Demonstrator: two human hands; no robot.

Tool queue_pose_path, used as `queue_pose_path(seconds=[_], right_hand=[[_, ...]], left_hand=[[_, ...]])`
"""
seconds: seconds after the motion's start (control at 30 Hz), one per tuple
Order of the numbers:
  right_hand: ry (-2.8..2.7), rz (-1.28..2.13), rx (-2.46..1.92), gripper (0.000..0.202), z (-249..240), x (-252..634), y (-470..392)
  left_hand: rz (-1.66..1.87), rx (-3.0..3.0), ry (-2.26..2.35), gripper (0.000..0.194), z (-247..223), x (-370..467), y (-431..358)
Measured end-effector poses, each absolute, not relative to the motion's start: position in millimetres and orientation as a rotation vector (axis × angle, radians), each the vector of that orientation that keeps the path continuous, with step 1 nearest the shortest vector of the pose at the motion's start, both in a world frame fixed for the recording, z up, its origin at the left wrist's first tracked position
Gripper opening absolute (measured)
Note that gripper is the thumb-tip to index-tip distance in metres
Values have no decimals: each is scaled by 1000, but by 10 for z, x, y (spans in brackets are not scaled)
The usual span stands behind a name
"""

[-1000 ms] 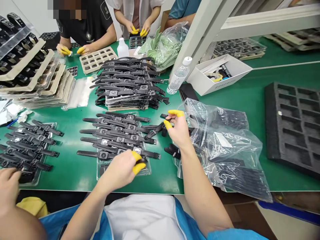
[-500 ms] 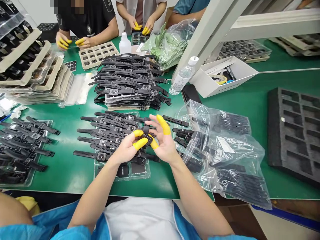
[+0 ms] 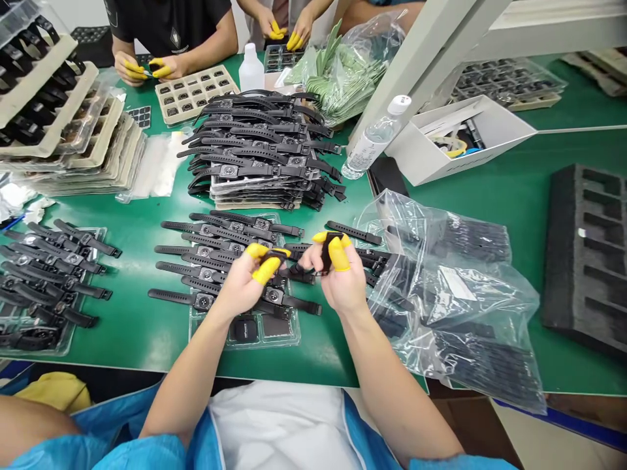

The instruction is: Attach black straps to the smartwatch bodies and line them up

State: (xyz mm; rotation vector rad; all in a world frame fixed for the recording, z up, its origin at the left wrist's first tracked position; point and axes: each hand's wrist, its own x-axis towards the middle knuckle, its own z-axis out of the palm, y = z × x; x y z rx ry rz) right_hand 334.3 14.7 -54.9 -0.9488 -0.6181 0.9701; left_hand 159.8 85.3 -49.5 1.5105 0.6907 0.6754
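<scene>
Yellow finger cots cover fingertips on both hands. My left hand [image 3: 247, 281] pinches a dark smartwatch [image 3: 275, 253] between thumb and forefinger, over a clear plastic tray [image 3: 292, 331] of black-strapped watches. To its right, my right hand [image 3: 343, 274] is closed on a black watch strap [image 3: 327, 251], partly hidden by the fingers. Whether the strap joins the watch I cannot tell. Beneath the hands, watches [image 3: 203, 301] lie in rows with straps stretched sideways. A black square piece [image 3: 243, 329] sits in a near compartment of the tray.
Clear bags of black straps [image 3: 455, 287] lie at right, before a white box [image 3: 470, 140] and a water bottle [image 3: 376, 137]. A grey foam tray [image 3: 588, 254] stands far right. Behind is a stack of watches [image 3: 264, 147]; more watches [image 3: 53, 281] lie left. Co-workers' hands [image 3: 171, 65] work opposite.
My hands have moved apart from their joint hold on the watch. My right hand has shifted right and closed around a strap; my left still pinches the watch. The view has shifted slightly.
</scene>
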Motion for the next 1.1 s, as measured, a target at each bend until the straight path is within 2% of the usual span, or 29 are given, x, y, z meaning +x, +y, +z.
queue_pose_path(seconds=[0.1,0.2,0.27,0.37,0.43,0.7,1.1], right_hand=[[-655,1211,-878,34,-494,3308,101],[-791,1479,-862,34,-510,3237,51],[-869,1558,-899,34,-543,3207,36],[-902,1568,-961,37,-582,3211,42],[-903,1574,-970,38,-592,3225,52],[-728,1594,-881,34,-546,3198,69],[-488,1708,-791,35,-464,3211,80]], left_hand=[[749,1417,717,25,-566,1589,877],[754,1584,648,19,-621,1588,874],[735,1792,608,30,-630,1575,883],[720,2073,512,49,-607,1542,919],[758,2155,459,54,-586,1525,940],[924,2186,496,47,-634,1569,905],[756,2205,407,45,-492,1508,922]])
